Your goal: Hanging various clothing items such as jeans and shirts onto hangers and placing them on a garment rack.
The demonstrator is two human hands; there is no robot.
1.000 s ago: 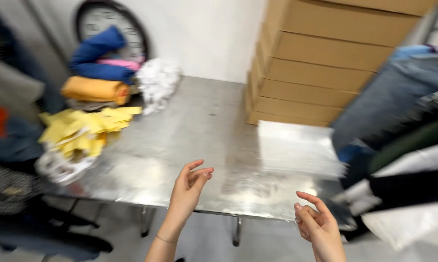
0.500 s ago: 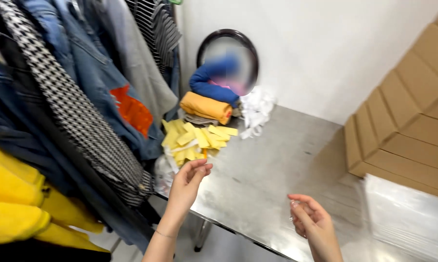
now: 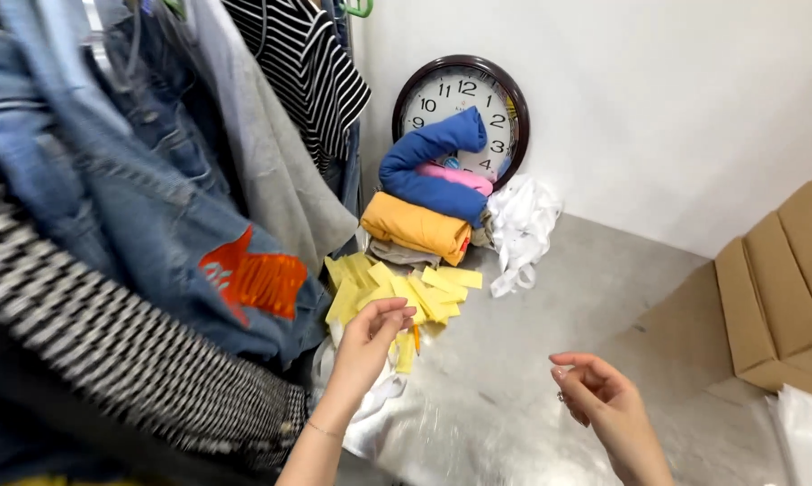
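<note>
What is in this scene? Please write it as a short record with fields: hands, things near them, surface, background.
left hand: left hand raised, fingers together, holding nothing, just at the yellow slips
right hand: right hand open, fingers curled, holding nothing, above the table
on table: folded clothes in orange, blue and pink; white strips
behind: round clock leaning on the wall
left side: hanging denim jacket with an orange patch, striped shirt
right side: cardboard boxes
</note>
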